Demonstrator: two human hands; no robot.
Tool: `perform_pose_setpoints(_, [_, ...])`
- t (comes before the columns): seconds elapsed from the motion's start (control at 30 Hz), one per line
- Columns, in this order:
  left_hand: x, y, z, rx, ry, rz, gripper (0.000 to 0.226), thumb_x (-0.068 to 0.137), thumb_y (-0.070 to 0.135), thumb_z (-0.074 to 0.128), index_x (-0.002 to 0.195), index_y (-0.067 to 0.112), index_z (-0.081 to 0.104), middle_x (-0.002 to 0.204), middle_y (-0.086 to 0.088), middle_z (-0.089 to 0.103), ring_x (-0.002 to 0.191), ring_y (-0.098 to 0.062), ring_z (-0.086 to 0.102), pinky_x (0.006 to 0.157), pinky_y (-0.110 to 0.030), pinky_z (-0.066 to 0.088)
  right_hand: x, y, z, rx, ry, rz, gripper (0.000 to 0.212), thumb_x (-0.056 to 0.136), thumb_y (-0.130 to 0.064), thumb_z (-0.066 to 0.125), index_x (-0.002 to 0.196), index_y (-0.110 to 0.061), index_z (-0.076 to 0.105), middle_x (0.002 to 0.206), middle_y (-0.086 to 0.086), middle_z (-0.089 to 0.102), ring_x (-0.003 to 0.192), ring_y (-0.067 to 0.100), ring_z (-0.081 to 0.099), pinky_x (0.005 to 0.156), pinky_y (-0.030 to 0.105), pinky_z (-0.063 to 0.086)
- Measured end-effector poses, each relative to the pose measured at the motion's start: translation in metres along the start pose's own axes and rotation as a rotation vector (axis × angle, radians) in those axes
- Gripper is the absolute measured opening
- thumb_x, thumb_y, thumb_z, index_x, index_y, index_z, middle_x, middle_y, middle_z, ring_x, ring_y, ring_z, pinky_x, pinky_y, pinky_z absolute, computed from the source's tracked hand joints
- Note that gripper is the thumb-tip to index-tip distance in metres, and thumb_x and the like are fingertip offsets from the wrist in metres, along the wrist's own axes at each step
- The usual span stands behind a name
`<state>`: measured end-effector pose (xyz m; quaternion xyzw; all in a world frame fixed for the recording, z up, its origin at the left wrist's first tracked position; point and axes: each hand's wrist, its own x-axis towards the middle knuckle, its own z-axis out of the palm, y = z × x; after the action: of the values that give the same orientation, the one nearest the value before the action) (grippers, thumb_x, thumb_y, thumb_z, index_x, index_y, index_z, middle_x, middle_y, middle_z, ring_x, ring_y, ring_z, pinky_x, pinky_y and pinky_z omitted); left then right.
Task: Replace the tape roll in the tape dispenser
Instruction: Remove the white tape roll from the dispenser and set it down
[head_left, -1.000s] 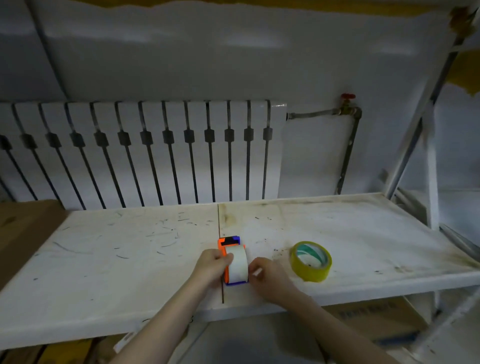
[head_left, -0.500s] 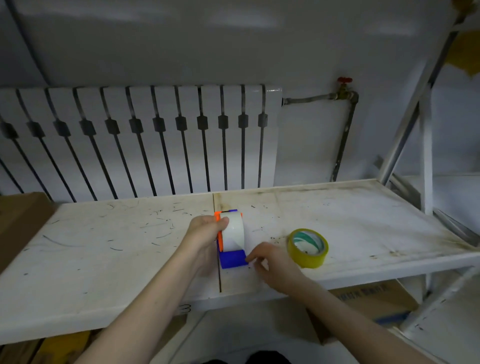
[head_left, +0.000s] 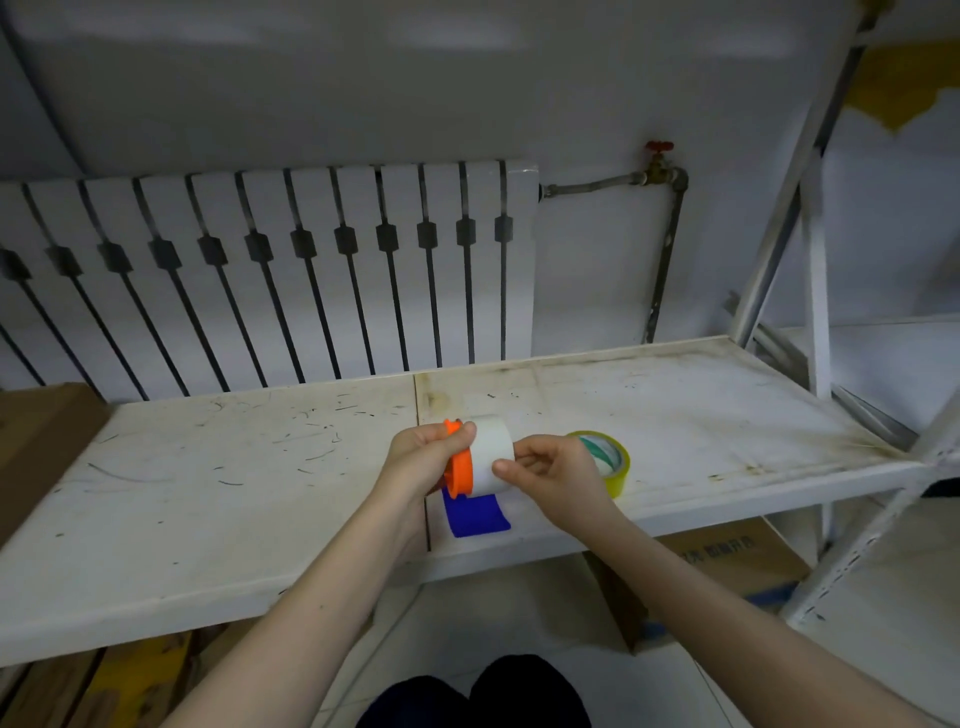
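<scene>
An orange and blue tape dispenser (head_left: 461, 470) is lifted just above the white shelf (head_left: 260, 493), its blue part (head_left: 475, 514) hanging lowest. A white tape roll (head_left: 491, 454) sits on the dispenser's orange side. My left hand (head_left: 423, 460) grips the orange part from the left, thumb on top. My right hand (head_left: 550, 475) pinches the white roll from the right with thumb and fingers. A yellow tape roll (head_left: 615, 465) with a green and white core lies flat on the shelf, partly hidden behind my right hand.
A white radiator (head_left: 270, 270) and a pipe with a red valve (head_left: 660, 156) stand behind the shelf. A slanted metal frame (head_left: 810, 249) rises at the right. Cardboard boxes (head_left: 727, 566) lie under the shelf and one sits at the far left (head_left: 36, 441).
The dispenser went from resting on the shelf to being lifted and tilted by both hands. My right hand moved up from the blue base onto the white roll.
</scene>
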<state>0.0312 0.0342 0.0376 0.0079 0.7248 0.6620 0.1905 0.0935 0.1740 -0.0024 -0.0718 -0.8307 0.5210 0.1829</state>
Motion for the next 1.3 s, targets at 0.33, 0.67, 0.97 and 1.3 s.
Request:
perform_pose_setpoints(0.33, [-0.002, -0.006, 0.026, -0.115, 0.073, -0.068, 0.031, 0.087, 0.015, 0.063, 0.114, 0.005, 0.054, 0.104, -0.013, 0.059, 0.093, -0.029, 0.057, 0.078, -0.039, 0.049, -0.008, 0.012, -0.030, 0.041, 0.022, 0.092, 0.018, 0.078, -0.019, 0.074, 0.069, -0.026, 0.060, 0.072, -0.005, 0.064, 0.076, 0.013, 0.064, 0.064, 0.021, 0.056])
perform_pose_setpoints(0.67, [0.016, -0.007, 0.019, -0.123, 0.190, -0.069, 0.049, 0.087, 0.012, 0.063, 0.132, 0.003, 0.045, 0.117, -0.017, 0.056, 0.104, -0.034, 0.053, 0.082, -0.041, 0.045, 0.014, 0.045, -0.106, -0.151, 0.440, 0.056, 0.011, 0.086, -0.011, 0.062, 0.080, -0.005, 0.070, 0.082, 0.013, 0.070, 0.077, 0.023, 0.062, 0.071, 0.033, 0.051])
perform_pose_setpoints(0.97, [0.021, -0.014, 0.027, -0.071, 0.106, -0.027, 0.037, 0.089, 0.010, 0.060, 0.124, 0.001, 0.052, 0.117, -0.016, 0.062, 0.092, -0.028, 0.056, 0.066, -0.035, 0.046, 0.039, 0.130, -0.145, -0.733, 0.356, 0.223, 0.027, 0.080, -0.002, 0.047, 0.083, -0.008, 0.073, 0.102, 0.011, 0.068, 0.093, 0.033, 0.064, 0.065, 0.036, 0.054])
perform_pose_setpoints(1.3, [0.016, -0.023, 0.031, -0.081, 0.040, 0.023, 0.018, 0.091, 0.008, 0.056, 0.109, 0.008, 0.057, 0.109, -0.012, 0.061, 0.077, -0.016, 0.057, 0.056, -0.028, 0.043, 0.030, 0.116, -0.104, -0.658, 0.251, 0.091, 0.031, 0.090, -0.011, 0.051, 0.119, -0.008, 0.060, 0.124, 0.009, 0.062, 0.115, 0.026, 0.055, 0.093, 0.037, 0.048])
